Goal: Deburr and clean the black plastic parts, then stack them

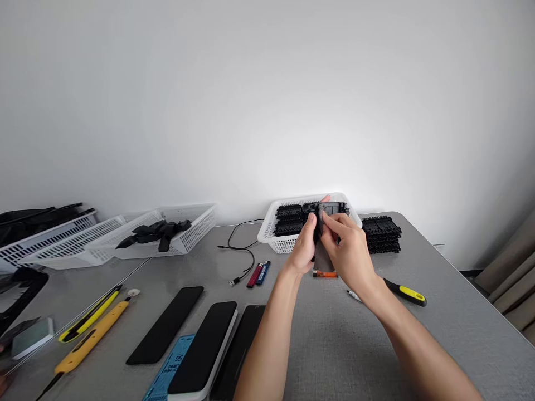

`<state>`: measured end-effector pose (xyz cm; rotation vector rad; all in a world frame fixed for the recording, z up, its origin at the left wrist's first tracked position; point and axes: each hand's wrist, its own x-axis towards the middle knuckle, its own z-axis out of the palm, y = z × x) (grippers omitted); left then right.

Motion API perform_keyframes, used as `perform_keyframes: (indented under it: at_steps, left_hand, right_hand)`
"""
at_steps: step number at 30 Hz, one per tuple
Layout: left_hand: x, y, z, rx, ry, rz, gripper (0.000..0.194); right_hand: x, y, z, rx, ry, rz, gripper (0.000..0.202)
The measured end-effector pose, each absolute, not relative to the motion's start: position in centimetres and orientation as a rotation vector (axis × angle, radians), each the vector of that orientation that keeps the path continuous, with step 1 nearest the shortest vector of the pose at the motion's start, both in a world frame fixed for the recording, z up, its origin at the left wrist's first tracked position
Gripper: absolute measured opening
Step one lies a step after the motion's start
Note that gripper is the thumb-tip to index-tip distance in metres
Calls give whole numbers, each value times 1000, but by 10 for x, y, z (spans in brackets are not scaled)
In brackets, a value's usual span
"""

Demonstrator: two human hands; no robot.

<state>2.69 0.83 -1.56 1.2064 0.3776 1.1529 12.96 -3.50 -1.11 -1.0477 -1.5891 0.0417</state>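
The person's left forearm [270, 334] and right forearm [418, 340] are bare, smooth and slim, each tapering toward an uncovered wrist [375, 292]. The left hand [303, 250] and right hand [351, 255] are bare as well, with slender fingers [340, 228]; most of the left hand's fingers are hidden.

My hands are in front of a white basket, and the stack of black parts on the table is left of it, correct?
No: in the head view, the stack is right of the basket, not left. Your left hand and right hand are in front of it.
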Motion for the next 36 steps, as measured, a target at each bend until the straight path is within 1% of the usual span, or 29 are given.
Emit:
perform_keyframes:
  at_steps: [3, 8, 14, 19, 21, 24, 26, 29, 32, 36]
  left_hand:
    - [25, 9, -14, 1127, 383, 1205, 61]
    - [22, 13, -11, 938, 460, 1273, 57]
    - [8, 20, -5, 888, 470, 1393, 52]
    - [5, 19, -7, 971, 524, 1335, 53]
    - [7, 18, -8, 973, 522, 1308, 55]
    - [9, 16, -9, 987, 461, 1288, 54]
    - [11, 14, -8, 995, 422, 1264, 54]
    - [13, 11, -6, 991, 414, 1230, 55]
    - [12, 7, -4, 989, 444, 1272, 55]
    - [8, 7, -1, 999, 441, 1334, 55]
  right_hand:
    - [129, -37, -11, -1069, -1712, 52, 33]
    - [127, -46, -8, -1177, -1975, -13, 40]
    - [121, -56, -2, -1203, -2298, -32, 23]
    - [129, -53, -1, -1216, -2226, -3, 24]
    - [138, -52, 0, -1206, -2067, 17, 26]
    - [151, -54, 4, -1168, -1727, -41, 29]
    - [155, -55, 6, -1111, -1631, -56, 32]
    - [149, -56, 4, -1029, -1783, 65, 32]
    - [136, -57, 0, -1081, -1975, 176, 32]
    - [125, -59, -2, -1219, -2103, 138, 34]
